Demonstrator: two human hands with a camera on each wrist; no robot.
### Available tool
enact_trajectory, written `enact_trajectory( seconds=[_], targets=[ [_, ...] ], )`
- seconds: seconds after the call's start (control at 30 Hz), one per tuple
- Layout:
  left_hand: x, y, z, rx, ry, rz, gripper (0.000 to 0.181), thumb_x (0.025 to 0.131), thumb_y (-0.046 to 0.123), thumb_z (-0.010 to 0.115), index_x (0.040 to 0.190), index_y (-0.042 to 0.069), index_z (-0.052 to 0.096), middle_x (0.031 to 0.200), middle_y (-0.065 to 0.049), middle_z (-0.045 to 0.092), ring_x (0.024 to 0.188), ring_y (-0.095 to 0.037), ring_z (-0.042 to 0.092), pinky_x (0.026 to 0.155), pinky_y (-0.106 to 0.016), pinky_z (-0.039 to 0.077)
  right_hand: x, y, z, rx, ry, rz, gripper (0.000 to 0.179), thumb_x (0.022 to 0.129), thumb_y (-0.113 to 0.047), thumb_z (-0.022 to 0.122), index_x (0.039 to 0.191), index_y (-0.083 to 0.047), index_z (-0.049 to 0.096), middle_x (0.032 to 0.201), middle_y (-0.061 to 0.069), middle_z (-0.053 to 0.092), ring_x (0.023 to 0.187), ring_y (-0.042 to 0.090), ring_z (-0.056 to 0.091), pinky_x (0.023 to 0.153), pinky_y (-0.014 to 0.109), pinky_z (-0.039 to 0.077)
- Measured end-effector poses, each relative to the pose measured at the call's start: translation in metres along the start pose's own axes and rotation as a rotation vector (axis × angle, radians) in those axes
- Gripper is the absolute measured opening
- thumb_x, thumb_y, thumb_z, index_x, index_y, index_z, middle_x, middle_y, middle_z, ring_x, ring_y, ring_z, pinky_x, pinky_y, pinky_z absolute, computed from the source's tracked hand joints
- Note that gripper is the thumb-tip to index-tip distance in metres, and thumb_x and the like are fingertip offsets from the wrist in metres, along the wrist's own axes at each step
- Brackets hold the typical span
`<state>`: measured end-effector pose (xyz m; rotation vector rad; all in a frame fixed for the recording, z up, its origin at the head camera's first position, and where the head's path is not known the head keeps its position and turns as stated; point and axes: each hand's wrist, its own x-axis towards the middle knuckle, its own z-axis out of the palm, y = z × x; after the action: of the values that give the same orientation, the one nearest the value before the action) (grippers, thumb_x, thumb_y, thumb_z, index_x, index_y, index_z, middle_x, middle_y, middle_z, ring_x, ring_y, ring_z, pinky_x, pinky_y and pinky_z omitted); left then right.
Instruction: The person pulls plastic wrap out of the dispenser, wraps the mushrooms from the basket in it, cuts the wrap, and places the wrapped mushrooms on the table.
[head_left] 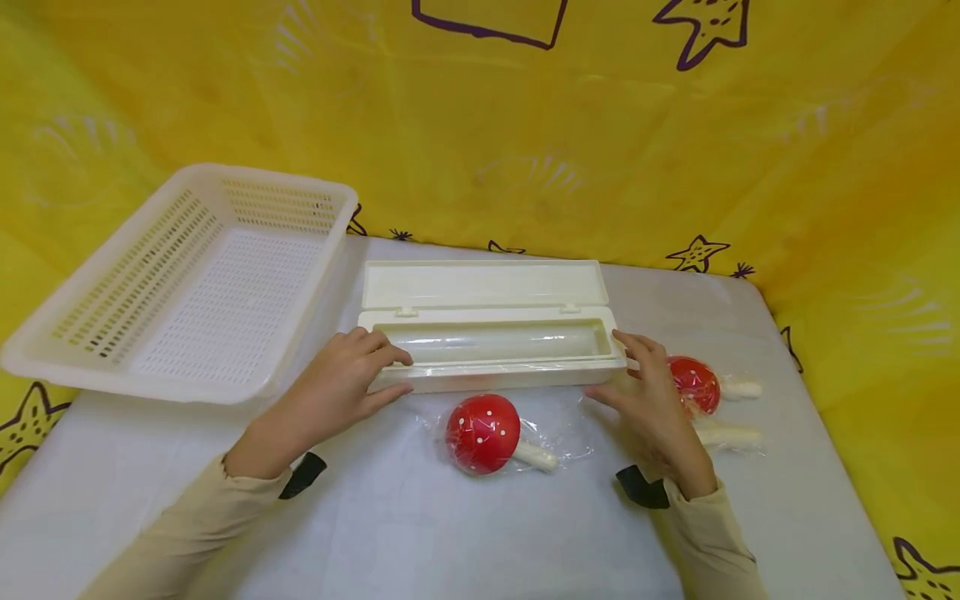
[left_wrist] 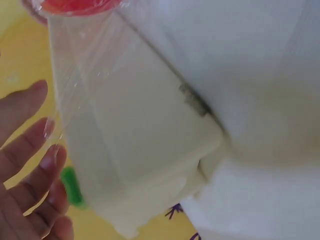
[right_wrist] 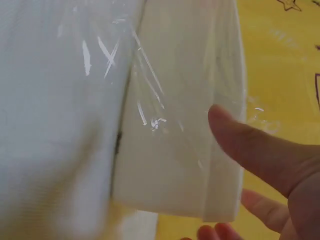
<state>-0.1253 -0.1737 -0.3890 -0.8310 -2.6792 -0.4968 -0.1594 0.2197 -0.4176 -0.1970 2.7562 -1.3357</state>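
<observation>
A long cream cling film box (head_left: 487, 375) lies with its hinged lid (head_left: 483, 285) raised at the back. The film roll (head_left: 495, 342) shows inside, and clear film (right_wrist: 165, 95) hangs over the front face. My left hand (head_left: 341, 375) is at the box's left end, thumb and fingers apart, with film strands right at the fingertips. At the right end is my right hand (head_left: 645, 392); its thumb (right_wrist: 250, 145) lies over the film at the front edge, fingers beyond the end. Before the box rests a red white-dotted toy mushroom (head_left: 483, 433), with clear film around it.
A white perforated basket (head_left: 232, 300) stands at the left. Beside the right hand lie another film-wrapped red mushroom (head_left: 693, 385) and a pale stem (head_left: 727, 435). Yellow patterned cloth (head_left: 480, 125) surrounds the white table (head_left: 420, 533). A green piece (left_wrist: 73, 187) sits at the box's left end.
</observation>
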Motion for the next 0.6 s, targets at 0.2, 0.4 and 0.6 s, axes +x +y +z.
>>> enact_trajectory(
  seconds=[0.2, 0.4, 0.6],
  targets=[
    [0.003, 0.004, 0.015, 0.034, 0.088, 0.019, 0.023, 0.074, 0.018, 0.087, 0.09, 0.012, 0.072, 0.083, -0.002, 0.064, 0.08, -0.022, 0.052, 0.07, -0.035, 0.039, -0.01, -0.011, -0.005, -0.171, 0.057, -0.066, 0.051, 0.077, -0.019, 0.086, 0.122, -0.005, 0.066, 0.116, 0.021, 0.049, 0.103, 0.03, 0.045, 0.083, 0.036, 0.042],
    [0.005, 0.008, 0.019, 0.009, 0.099, 0.012, 0.02, 0.073, 0.008, 0.086, 0.084, 0.014, 0.072, 0.075, 0.002, 0.065, 0.075, -0.018, 0.051, 0.067, -0.031, 0.034, -0.012, -0.013, -0.009, -0.128, -0.021, -0.198, 0.025, 0.081, -0.009, 0.08, 0.104, -0.006, 0.073, 0.097, 0.009, 0.072, 0.083, 0.016, 0.065, 0.073, 0.022, 0.054],
    [0.005, 0.02, 0.015, -0.059, -0.016, -0.054, 0.026, 0.08, 0.003, 0.08, 0.104, 0.005, 0.071, 0.077, -0.001, 0.066, 0.073, -0.017, 0.056, 0.07, -0.034, 0.05, -0.012, -0.009, -0.012, 0.015, -0.218, -0.193, 0.023, 0.09, -0.007, 0.071, 0.113, -0.008, 0.07, 0.11, 0.011, 0.074, 0.097, 0.015, 0.071, 0.088, 0.016, 0.053]
  ],
)
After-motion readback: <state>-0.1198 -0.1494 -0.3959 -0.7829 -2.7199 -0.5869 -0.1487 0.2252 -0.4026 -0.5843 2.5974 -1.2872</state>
